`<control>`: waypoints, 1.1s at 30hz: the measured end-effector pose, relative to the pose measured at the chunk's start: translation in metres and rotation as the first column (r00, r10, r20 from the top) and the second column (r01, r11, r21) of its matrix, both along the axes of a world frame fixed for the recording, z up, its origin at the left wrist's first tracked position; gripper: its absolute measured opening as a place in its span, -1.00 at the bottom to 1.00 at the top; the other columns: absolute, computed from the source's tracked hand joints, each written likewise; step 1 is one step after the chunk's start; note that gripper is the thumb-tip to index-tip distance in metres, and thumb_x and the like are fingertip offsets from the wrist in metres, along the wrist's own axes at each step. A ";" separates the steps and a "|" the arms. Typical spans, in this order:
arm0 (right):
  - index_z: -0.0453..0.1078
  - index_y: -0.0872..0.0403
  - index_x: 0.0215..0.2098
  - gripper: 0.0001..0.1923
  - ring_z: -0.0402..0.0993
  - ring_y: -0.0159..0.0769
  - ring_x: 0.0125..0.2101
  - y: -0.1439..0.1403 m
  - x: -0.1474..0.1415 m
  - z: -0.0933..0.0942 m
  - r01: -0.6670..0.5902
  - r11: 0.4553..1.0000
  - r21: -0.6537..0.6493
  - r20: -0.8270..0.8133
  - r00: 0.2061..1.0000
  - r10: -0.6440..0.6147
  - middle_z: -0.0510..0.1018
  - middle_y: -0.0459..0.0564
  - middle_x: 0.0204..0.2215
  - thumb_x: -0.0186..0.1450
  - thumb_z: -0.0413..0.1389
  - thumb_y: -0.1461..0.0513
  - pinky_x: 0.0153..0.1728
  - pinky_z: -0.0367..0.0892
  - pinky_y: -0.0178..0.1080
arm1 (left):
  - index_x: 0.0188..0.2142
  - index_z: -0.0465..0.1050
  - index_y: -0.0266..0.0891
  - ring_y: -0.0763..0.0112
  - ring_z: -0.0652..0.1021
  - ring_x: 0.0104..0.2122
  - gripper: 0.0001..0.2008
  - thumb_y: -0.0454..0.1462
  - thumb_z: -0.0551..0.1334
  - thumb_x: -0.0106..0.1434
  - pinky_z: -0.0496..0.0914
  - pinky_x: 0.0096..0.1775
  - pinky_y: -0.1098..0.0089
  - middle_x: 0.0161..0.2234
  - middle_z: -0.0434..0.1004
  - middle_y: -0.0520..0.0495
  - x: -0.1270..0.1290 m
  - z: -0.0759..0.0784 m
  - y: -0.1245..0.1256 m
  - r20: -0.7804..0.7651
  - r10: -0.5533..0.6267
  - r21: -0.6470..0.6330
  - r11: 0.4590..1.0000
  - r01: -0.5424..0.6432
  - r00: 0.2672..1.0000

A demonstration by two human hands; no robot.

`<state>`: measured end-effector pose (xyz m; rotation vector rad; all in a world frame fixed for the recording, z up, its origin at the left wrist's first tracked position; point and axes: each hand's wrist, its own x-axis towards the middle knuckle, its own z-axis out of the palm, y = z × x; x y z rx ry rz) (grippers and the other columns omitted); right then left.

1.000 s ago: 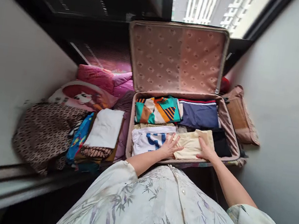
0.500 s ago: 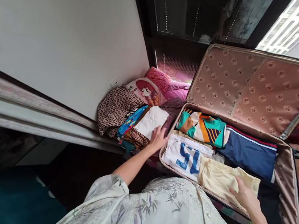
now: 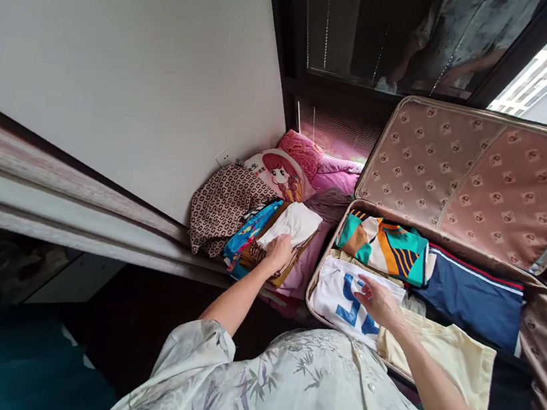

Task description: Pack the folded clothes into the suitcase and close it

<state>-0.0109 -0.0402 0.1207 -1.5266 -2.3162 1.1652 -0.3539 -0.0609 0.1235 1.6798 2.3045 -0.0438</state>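
My left hand (image 3: pixel 280 253) is at the near edge of a folded white garment (image 3: pixel 300 221), its fingers curled closed on the cloth. That garment lies on top of a pile with brown and bright blue clothes (image 3: pixel 252 230). Over the open suitcase (image 3: pixel 312 297) hovers my right hand (image 3: pixel 378 301), fingers apart and holding nothing, above a white jersey (image 3: pixel 331 283) with blue numerals. Cream folded clothing (image 3: pixel 459 364) lies beside the jersey, partly behind my right forearm. Farther back in the case are a green and orange patterned garment (image 3: pixel 383 246) and navy clothing (image 3: pixel 473 295).
The suitcase lid (image 3: pixel 479 171) stands raised against the window side. Left of the case are a brown patterned cloth bundle (image 3: pixel 226 205), a cushion with a cartoon girl (image 3: pixel 282 172) and a red pillow (image 3: pixel 300 151). A white wall (image 3: pixel 120 64) borders the left.
My right hand has moved left from the cream clothing to over the jersey. My left hand has closed at the white garment's near edge. The view has shifted slightly.
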 end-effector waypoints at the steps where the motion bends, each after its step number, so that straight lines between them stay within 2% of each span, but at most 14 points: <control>1: 0.44 0.07 0.19 -0.42 0.57 -0.17 -0.34 -0.002 -0.012 0.005 0.011 0.995 -0.096 -0.083 0.996 -0.019 0.65 0.05 -0.30 0.24 0.21 0.04 -0.23 0.45 -0.13 | -0.04 0.51 -0.32 0.17 0.58 -0.09 -0.69 -0.45 0.04 0.37 0.45 -0.08 0.28 -0.09 0.59 -0.28 -0.009 0.010 0.002 0.012 -0.004 0.057 0.998 0.003 1.000; 3: 0.39 0.05 0.20 -0.33 0.59 -0.16 -0.32 -0.006 -0.038 0.017 0.023 0.935 -0.354 -0.282 0.951 -0.130 0.66 0.03 -0.30 0.20 0.29 -0.04 -0.26 0.49 -0.13 | -0.09 0.50 -0.31 0.17 0.58 -0.10 -0.71 -0.48 0.06 0.31 0.44 -0.07 0.27 -0.13 0.59 -0.25 -0.023 0.033 0.002 0.044 -0.062 0.242 0.969 0.049 0.997; 4: 0.37 0.05 0.19 -0.28 0.61 -0.15 -0.28 -0.007 -0.051 0.022 0.016 0.866 -0.499 -0.371 0.899 -0.231 0.66 0.05 -0.27 0.17 0.33 -0.08 -0.25 0.50 -0.13 | -0.14 0.49 -0.29 0.18 0.57 -0.11 -0.72 -0.49 0.06 0.28 0.44 -0.07 0.27 -0.16 0.58 -0.23 -0.025 0.045 -0.002 0.059 -0.119 0.349 0.933 0.091 0.991; 6: 0.35 0.04 0.14 -0.25 0.64 -0.12 -0.18 -0.008 -0.078 0.032 -0.045 0.668 -0.743 -0.467 0.750 -0.468 0.66 0.11 -0.18 0.14 0.35 -0.15 -0.18 0.53 -0.11 | -0.24 0.46 -0.26 0.20 0.56 -0.17 -0.73 -0.51 0.05 0.23 0.44 -0.11 0.27 -0.26 0.55 -0.17 -0.017 0.069 -0.015 0.075 -0.271 0.523 0.830 0.194 0.960; 8: 0.37 0.04 0.03 -0.33 0.65 -0.10 -0.13 -0.005 -0.102 0.038 -0.119 0.494 -0.862 -0.462 0.588 -0.664 0.67 0.13 -0.16 0.14 0.34 -0.17 -0.10 0.53 -0.06 | -0.28 0.42 -0.22 0.23 0.54 -0.23 -0.74 -0.52 0.04 0.21 0.43 -0.16 0.30 -0.33 0.51 -0.12 0.005 0.086 -0.034 0.094 -0.463 0.624 0.717 0.310 0.881; 10: 0.40 0.04 -0.12 -0.48 0.65 -0.12 -0.18 0.002 -0.117 0.038 -0.107 0.422 -0.900 -0.423 0.450 -0.787 0.68 0.06 -0.26 0.13 0.38 -0.07 -0.08 0.52 -0.07 | -0.28 0.40 -0.21 0.27 0.52 -0.27 -0.74 -0.53 0.05 0.21 0.41 -0.21 0.32 -0.36 0.48 -0.08 0.032 0.093 -0.056 0.120 -0.641 0.669 0.617 0.415 0.759; 12: 0.41 0.05 -0.28 -0.60 0.64 -0.14 -0.26 0.008 -0.118 0.032 -0.007 0.412 -0.911 -0.387 0.357 -0.850 0.65 -0.02 -0.40 0.02 0.45 0.14 -0.11 0.53 -0.10 | -0.29 0.39 -0.20 0.28 0.50 -0.30 -0.75 -0.53 0.06 0.23 0.40 -0.24 0.34 -0.38 0.48 -0.07 0.056 0.090 -0.076 0.144 -0.751 0.683 0.547 0.484 0.645; 15: 0.42 0.08 -0.38 -0.58 0.62 -0.11 -0.30 0.008 -0.098 0.024 0.103 0.407 -0.908 -0.364 0.289 -0.885 0.63 -0.04 -0.48 -0.18 0.44 0.37 -0.14 0.53 -0.11 | -0.28 0.38 -0.21 0.30 0.49 -0.34 -0.75 -0.54 0.06 0.25 0.40 -0.28 0.35 -0.39 0.48 -0.05 0.076 0.075 -0.091 0.179 -0.810 0.701 0.503 0.506 0.558; 17: 0.46 0.09 -0.36 -0.54 0.62 -0.12 -0.29 0.002 -0.076 0.022 0.138 0.419 -0.897 -0.383 0.226 -0.896 0.65 -0.04 -0.45 -0.23 0.43 0.39 -0.13 0.53 -0.12 | -0.25 0.40 -0.22 0.31 0.50 -0.32 -0.74 -0.55 0.06 0.26 0.43 -0.27 0.36 -0.36 0.50 -0.06 0.082 0.066 -0.090 0.193 -0.822 0.705 0.496 0.507 0.535; 21: 0.52 0.07 -0.26 -0.48 0.61 -0.21 -0.30 -0.004 -0.023 0.027 0.234 0.468 -0.852 -0.480 0.006 -0.877 0.69 -0.07 -0.35 -0.23 0.45 0.36 -0.13 0.54 -0.16 | -0.14 0.44 -0.23 0.27 0.54 -0.23 -0.65 -0.58 0.05 0.22 0.49 -0.16 0.31 -0.26 0.54 -0.10 0.094 0.058 -0.070 0.154 -0.822 0.676 0.492 0.548 0.548; 24: 0.53 0.06 -0.29 -0.51 0.62 -0.22 -0.29 0.002 0.023 0.032 0.313 0.478 -0.821 -0.532 -0.114 -0.839 0.69 -0.08 -0.35 -0.21 0.47 0.35 -0.14 0.55 -0.21 | -0.08 0.47 -0.23 0.25 0.54 -0.18 -0.60 -0.58 0.04 0.24 0.51 -0.12 0.27 -0.21 0.55 -0.13 0.120 0.055 -0.045 0.113 -0.844 0.686 0.448 0.574 0.524; 28: 0.50 0.06 -0.38 -0.62 0.62 -0.28 -0.26 0.001 0.095 0.030 0.424 0.436 -0.794 -0.564 -0.244 -0.789 0.68 -0.10 -0.37 -0.16 0.46 0.34 -0.10 0.55 -0.27 | 0.01 0.49 -0.22 0.22 0.53 -0.09 -0.64 -0.50 0.05 0.38 0.50 -0.03 0.20 -0.12 0.58 -0.18 0.180 0.039 -0.014 0.055 -0.897 0.735 0.334 0.590 0.438; 31: 0.49 0.03 -0.36 -0.68 0.62 -0.25 -0.15 -0.020 0.152 0.015 0.539 0.407 -0.737 -0.615 -0.288 -0.734 0.69 -0.10 -0.31 -0.08 0.42 0.32 -0.02 0.54 -0.24 | 0.04 0.50 -0.22 0.20 0.52 -0.02 -0.67 -0.45 0.04 0.44 0.46 0.05 0.15 -0.05 0.57 -0.21 0.232 0.013 0.000 0.019 -0.932 0.709 0.268 0.653 0.362; 33: 0.47 0.02 -0.35 -0.68 0.63 -0.24 -0.16 -0.041 0.188 -0.001 0.633 0.304 -0.712 -0.561 -0.252 -0.789 0.68 -0.10 -0.31 -0.05 0.40 0.32 -0.07 0.57 -0.22 | 0.03 0.51 -0.25 0.20 0.51 -0.02 -0.68 -0.45 0.03 0.45 0.44 0.07 0.16 -0.04 0.56 -0.22 0.263 -0.010 0.004 0.013 -0.955 0.612 0.242 0.752 0.297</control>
